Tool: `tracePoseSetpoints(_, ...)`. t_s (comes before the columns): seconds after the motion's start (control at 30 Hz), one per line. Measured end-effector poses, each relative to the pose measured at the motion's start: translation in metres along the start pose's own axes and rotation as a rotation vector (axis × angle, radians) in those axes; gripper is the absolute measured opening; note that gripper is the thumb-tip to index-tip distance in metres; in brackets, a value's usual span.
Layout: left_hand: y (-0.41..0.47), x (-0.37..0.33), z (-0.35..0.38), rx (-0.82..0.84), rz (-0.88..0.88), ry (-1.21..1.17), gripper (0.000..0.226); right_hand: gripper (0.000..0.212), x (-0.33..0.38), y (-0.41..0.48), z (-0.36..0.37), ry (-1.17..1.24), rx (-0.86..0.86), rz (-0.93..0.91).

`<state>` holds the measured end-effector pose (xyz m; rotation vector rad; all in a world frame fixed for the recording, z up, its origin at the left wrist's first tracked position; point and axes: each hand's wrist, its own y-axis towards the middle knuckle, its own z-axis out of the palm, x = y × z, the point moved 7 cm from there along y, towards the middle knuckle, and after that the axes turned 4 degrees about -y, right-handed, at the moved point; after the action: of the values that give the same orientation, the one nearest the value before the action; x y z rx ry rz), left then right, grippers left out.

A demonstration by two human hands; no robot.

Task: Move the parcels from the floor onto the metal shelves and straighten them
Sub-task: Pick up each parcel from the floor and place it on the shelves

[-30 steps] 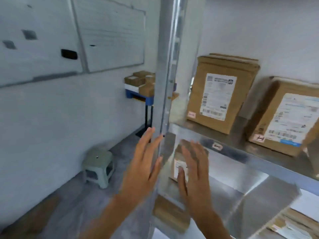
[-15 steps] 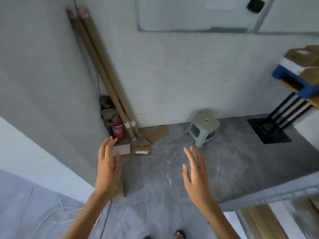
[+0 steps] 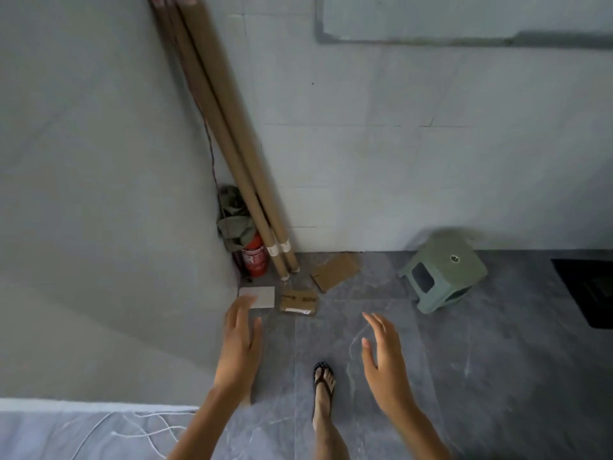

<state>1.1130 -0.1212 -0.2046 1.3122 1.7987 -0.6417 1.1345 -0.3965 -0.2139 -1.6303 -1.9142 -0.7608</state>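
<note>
I've got left grip [image 3: 238, 346] and right grip [image 3: 384, 356] both released, fingers spread, holding nothing, over the floor [image 3: 481, 376]. White parcel [image 3: 263, 296] and brown parcel [image 3: 298, 302] lie side by side on the floor, just past the left grip. Fire extinguisher [image 3: 256, 260] behind them, green stool [image 3: 444, 273] off right.

Both forearms [image 3: 205, 423] are bare as far as the bottom edge of the view. The left hand [image 3: 237, 353] and right hand [image 3: 384, 363] are bare too, and the slim fingers [image 3: 378, 325] have short, plain nails. One foot [image 3: 323, 391] shows below a bare shin. It wears a black flip-flop [image 3: 320, 366] with a thong strap and small pale dots on the sole.
</note>
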Motion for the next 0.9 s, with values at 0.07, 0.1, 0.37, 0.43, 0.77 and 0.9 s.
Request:
tracePoseSetpoints(0.07,0.038,0.012,0.021,-0.014,-0.083,-0.005,0.038,0.046,-0.023,0.046,0.013,0.013,0.028,0.0)
tracePoseSetpoints(0.1,0.057,0.018,0.03,-0.018,-0.103,0.003,0.038,0.046,-0.034,0.068,0.019,0.03,0.033,0.016)
tracePoseSetpoints(0.37,0.202,0.114,0.127,0.035,-0.105,0.096,0.038,0.042,-0.131,0.215,0.124,0.037,0.158,0.099)
tracePoseSetpoints(0.43,0.227,0.165,0.168,0.073,-0.089,0.11,0.043,0.039,-0.173,0.239,0.177,0.038,0.202,0.111)
tracePoseSetpoints(0.77,0.277,0.513,0.404,0.105,-0.29,0.047,0.052,0.06,-0.431,0.283,0.49,0.179,0.319,0.253)
tracePoseSetpoints(0.9,0.272,0.612,0.464,0.162,-0.539,-0.054,0.063,0.104,-0.503,0.281,0.576,0.302,0.403,0.388)
